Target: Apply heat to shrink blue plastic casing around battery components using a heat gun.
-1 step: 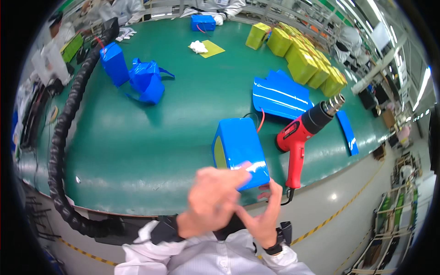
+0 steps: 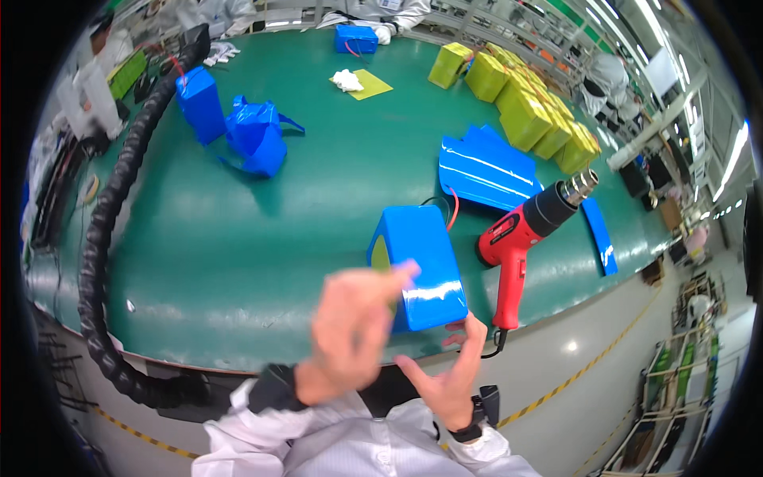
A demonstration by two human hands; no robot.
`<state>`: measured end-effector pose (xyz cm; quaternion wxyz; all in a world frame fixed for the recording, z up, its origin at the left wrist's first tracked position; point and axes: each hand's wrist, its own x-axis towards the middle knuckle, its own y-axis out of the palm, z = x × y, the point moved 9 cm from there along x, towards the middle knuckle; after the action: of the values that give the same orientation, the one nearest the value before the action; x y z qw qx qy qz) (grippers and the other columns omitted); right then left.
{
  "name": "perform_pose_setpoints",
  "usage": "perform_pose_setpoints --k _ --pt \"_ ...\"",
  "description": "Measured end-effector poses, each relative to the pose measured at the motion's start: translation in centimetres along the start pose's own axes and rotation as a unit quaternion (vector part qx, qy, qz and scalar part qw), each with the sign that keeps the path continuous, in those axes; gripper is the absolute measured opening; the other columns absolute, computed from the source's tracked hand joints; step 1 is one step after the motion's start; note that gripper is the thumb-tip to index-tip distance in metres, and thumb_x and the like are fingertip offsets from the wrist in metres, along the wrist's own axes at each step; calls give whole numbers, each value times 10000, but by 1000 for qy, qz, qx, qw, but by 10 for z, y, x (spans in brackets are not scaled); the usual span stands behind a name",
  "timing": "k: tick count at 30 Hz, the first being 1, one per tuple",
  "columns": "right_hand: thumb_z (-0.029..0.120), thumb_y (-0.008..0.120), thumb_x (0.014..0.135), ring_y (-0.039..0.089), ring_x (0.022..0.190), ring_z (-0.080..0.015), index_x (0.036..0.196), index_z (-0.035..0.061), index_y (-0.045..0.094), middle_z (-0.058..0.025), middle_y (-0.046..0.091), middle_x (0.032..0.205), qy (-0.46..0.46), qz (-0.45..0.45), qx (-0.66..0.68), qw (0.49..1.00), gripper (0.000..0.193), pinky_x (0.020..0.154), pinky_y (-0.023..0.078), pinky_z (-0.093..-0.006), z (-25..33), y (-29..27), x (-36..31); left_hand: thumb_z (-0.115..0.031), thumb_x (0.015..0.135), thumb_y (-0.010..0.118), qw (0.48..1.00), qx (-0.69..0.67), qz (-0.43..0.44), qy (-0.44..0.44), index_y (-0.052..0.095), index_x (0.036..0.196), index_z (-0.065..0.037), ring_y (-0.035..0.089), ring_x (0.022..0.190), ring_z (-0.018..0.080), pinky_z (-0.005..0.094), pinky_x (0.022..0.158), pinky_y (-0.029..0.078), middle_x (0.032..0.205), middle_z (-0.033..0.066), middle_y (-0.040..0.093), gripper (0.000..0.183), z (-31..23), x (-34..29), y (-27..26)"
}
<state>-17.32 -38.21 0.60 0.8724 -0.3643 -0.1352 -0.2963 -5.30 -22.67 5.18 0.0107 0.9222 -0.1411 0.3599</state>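
Nothing differed between the two pictures, which were taken at the same instant. The left hand [image 2: 350, 334] was raised and blurred in front of the blue wrapped block [image 2: 417, 266] in both, the right hand [image 2: 449, 378] sat with fingers spread at the block's near edge, and the red heat gun [image 2: 528, 238] lay just beside it on the green surface [image 2: 238, 238].
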Motion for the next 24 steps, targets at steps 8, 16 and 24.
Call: perform_pose_setpoints --k 8,16,24 --pt "270 995 658 488 1034 -261 1423 -5 297 -152 428 1261 -29 -76 -90 993 1071 809 416 -385 -1 26 2 -248 1109 462 945 -195 122 -234 661 1231 59 631 1124 196 328 1038 458 1178 121 707 385 151 45 13" --pt "107 846 833 543 1246 -297 1468 -51 312 -203 469 1373 20 -77 -6 997 845 1001 484 -393 -22 10 -8 -176 1059 584 927 -195 161 -278 686 1225 52 669 1081 169 322 1004 512 1181 105 721 300 118 13 5" --pt "91 645 1003 625 1073 -294 1328 -40 517 -188 511 1218 21 -40 -5 999 373 871 563 -370 -31 13 -8 16 849 770 951 -94 218 -198 688 1166 60 741 951 239 337 933 588 1044 148 742 331 128 -8 -12"
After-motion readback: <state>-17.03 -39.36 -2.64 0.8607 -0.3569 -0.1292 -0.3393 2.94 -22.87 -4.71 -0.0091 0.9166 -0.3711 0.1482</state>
